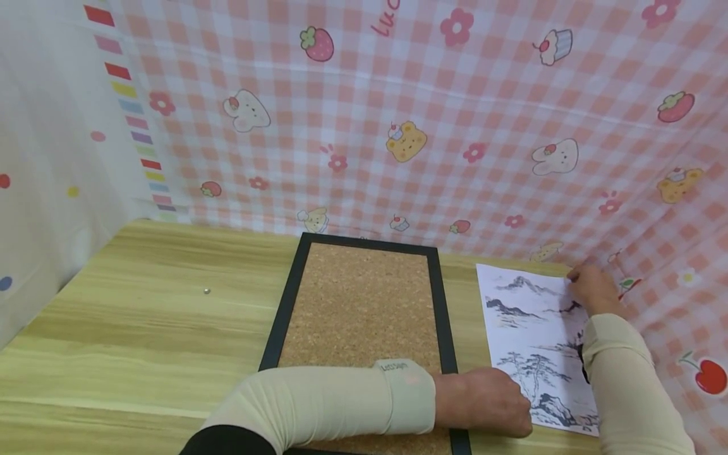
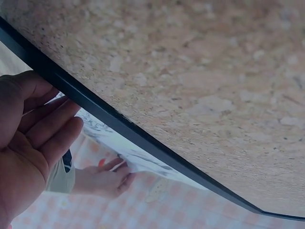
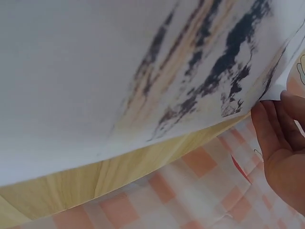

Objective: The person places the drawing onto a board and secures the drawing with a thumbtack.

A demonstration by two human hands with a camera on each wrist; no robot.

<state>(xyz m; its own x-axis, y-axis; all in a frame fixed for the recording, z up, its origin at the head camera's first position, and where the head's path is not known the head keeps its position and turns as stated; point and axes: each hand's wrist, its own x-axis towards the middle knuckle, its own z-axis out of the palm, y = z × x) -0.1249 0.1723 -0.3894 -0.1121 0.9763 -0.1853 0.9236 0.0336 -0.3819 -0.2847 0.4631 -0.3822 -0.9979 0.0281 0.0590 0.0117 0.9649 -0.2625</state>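
Probably light, limp and easily creased, the ink-landscape print (image 1: pixel 540 341) lies on the bench (image 1: pixel 136 328) right of the cork board (image 1: pixel 364 303); corners should suit best. The right grip (image 1: pixel 594 289) pinches its far right corner; whether the left grip (image 1: pixel 483 401), half-curled by its near-left edge, has hold, I cannot tell.

From my remote station I record one printed sheet (image 1: pixel 529 335), white and portrait in format, bearing a dark ink-style landscape with a mountain peak at the top, ridges beneath it, and trees and rocks toward the near end. I find it on the right side of the wooden table (image 1: pixel 148 328), beside the cork board (image 1: pixel 364 303) and apart from it, picture upright to the wearer and top leaning slightly left. I note its far right corner pinched by the right hand (image 1: pixel 594 289), its near left corner hidden at the left hand (image 1: pixel 483 401).
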